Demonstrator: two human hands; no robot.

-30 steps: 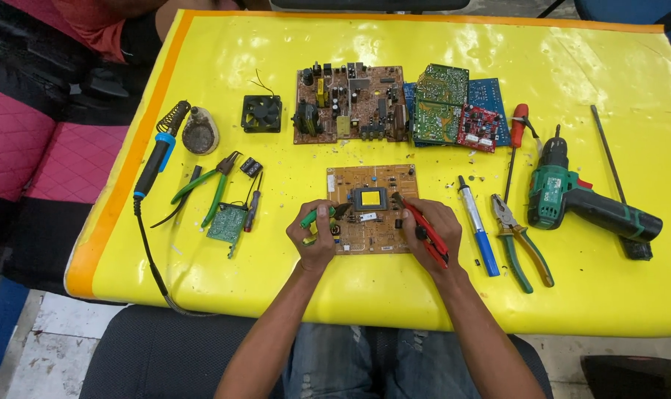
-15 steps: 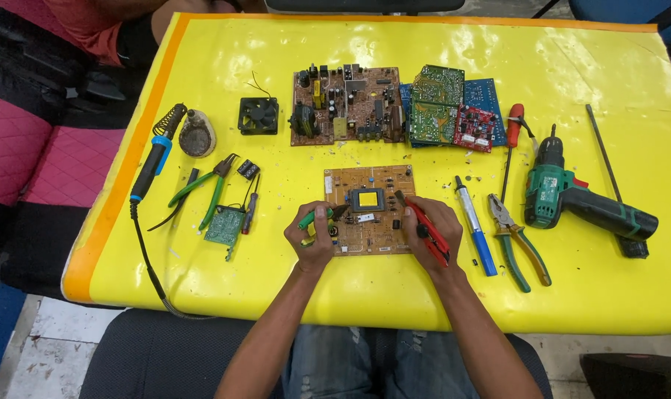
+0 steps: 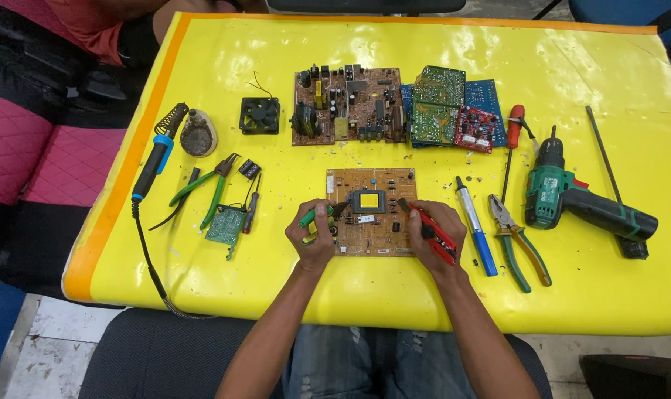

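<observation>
From the head camera, a person is sitting at a yellow desk (image 3: 202, 59) and working over a tan circuit board (image 3: 371, 214) that is lying flat near the desk's near edge, between the two hands; the left hand (image 3: 312, 240) is resting at the board's left edge, its grip closing around a green-handled tool (image 3: 313, 216) whose tip is touching the board; the right hand (image 3: 435, 235) is sitting at the board's right edge, its grip wrapping a red-handled tool (image 3: 430, 227) whose dark tip is pointing onto the board. Just beside the right hand a blue pen-shaped tool (image 3: 476, 225) is lying, then green-handled pliers (image 3: 516, 240) and a green cordless drill (image 3: 583, 203) farther right; a red screwdriver (image 3: 511, 144) is lying above them. Behind the tan board a brown circuit board (image 3: 346, 105), a stack of green and blue boards (image 3: 446, 107) and a small black fan (image 3: 260, 115) are lying; to the left, a blue soldering iron (image 3: 152, 166), green cutters (image 3: 210, 188) and a small green board (image 3: 226, 224) are resting well apart from the hands.
</observation>
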